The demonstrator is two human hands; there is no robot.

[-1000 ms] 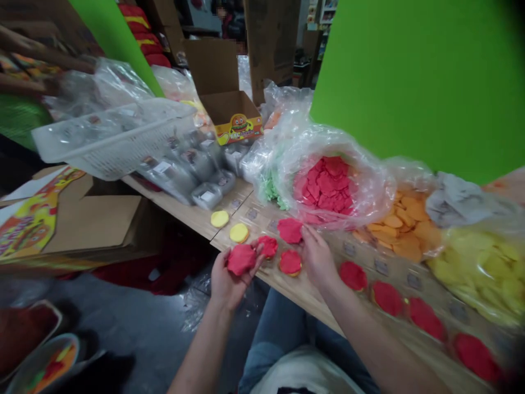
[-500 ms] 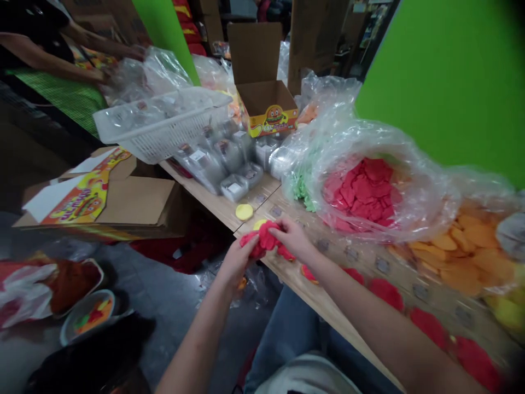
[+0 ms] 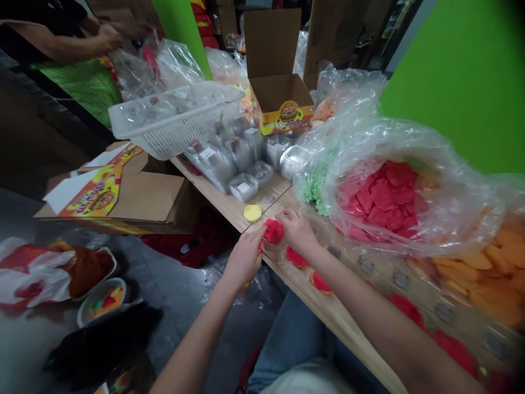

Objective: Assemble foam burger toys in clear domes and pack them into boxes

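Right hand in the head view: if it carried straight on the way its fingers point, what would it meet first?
The right hand would meet the lumpy red clay piece first, touching or nearly; depth is unclear.

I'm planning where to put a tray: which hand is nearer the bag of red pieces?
The right hand is nearer, just beside the bag of red pieces. The left hand is farther away, on the other side of the red piece between them.

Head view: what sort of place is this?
Probably a small packing workroom for a burger-themed product: there's an open burger-printed display box, a clear bag of loose red pieces, and rows of small plastic tubs on the table.
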